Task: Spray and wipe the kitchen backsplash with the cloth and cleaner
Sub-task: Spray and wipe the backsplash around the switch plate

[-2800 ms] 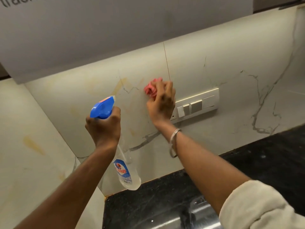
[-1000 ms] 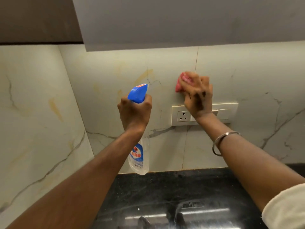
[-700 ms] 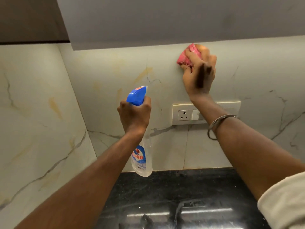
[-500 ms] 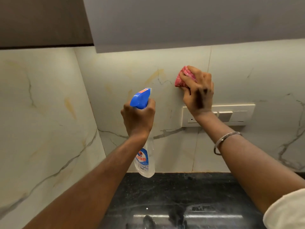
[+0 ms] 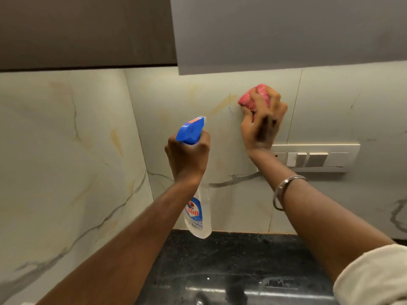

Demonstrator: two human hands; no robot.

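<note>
The left hand (image 5: 187, 159) is wrapped around the neck of the spray bottle (image 5: 197, 208), which looks light, rigid plastic. The right hand (image 5: 262, 126) bunches the soft pink cloth (image 5: 248, 100) against the backsplash (image 5: 176, 102), above the counter's back edge (image 5: 242, 233).

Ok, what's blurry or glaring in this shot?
Head view: the right hand is smeared by motion blur, and the cloth it holds looks soft. Head view: the left hand and bottle are sharper. Head view: a white glare streak lies across the dark counter near the bottom edge.
</note>
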